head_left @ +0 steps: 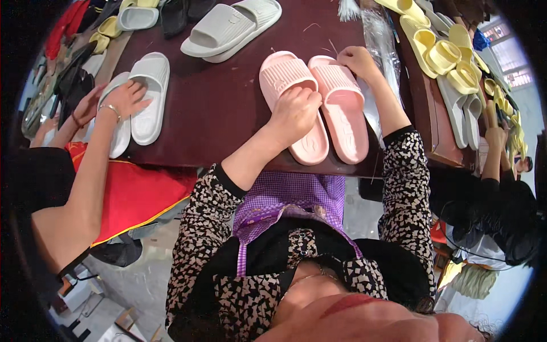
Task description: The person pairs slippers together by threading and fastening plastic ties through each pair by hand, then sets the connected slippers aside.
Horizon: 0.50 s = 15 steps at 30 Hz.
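Observation:
Two pink slippers lie side by side on the dark red table, toes pointing away from me. On the left pink slipper (310, 145), my left hand (295, 117) is closed at the opening under the ribbed strap, its fingertips partly hidden. Beside the toe of the right pink slipper (347, 128) is my right hand (358, 61), fingers curled in a pinch. Whatever it pinches is too small to make out. A thin pale strand (332, 45) shows just past that toe.
A co-worker's hands (125, 100) rest on a light grey slipper pair (149, 114) at left. Another grey pair (222, 28) lies farther back. Clear plastic wrap (380, 40) and a white strand bundle (348, 10) are beyond my right hand. Yellow slippers (444, 56) are piled at right.

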Motion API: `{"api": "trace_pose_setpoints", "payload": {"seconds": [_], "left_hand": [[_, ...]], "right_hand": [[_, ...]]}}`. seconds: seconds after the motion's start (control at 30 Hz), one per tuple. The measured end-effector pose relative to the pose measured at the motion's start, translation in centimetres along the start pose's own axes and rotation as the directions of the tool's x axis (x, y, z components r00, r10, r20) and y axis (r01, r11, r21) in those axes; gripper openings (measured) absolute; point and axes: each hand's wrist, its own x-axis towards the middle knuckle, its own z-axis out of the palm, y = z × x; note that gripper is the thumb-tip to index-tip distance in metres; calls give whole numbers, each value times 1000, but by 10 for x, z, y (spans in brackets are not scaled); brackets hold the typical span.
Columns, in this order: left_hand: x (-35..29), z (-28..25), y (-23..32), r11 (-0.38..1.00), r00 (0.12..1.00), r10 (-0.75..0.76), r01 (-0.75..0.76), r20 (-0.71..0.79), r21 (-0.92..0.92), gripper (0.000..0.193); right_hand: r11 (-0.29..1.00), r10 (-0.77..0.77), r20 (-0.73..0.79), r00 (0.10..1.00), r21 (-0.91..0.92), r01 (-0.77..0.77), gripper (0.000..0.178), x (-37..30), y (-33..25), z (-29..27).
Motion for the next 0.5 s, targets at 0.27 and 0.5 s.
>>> {"api": "trace_pose_setpoints", "payload": {"seconds": [0.27,0.5], "left_hand": [[-5,-7,1,1000,999,-23,22,-41,-17,2],[2,-17,-1,1000,1000,-6,6,3,-23,4]], "right_hand": [[893,-84,386,919,437,-103,14,17,-102,21],[973,-137,535,833,232,10,12,32,-123,62]]}}
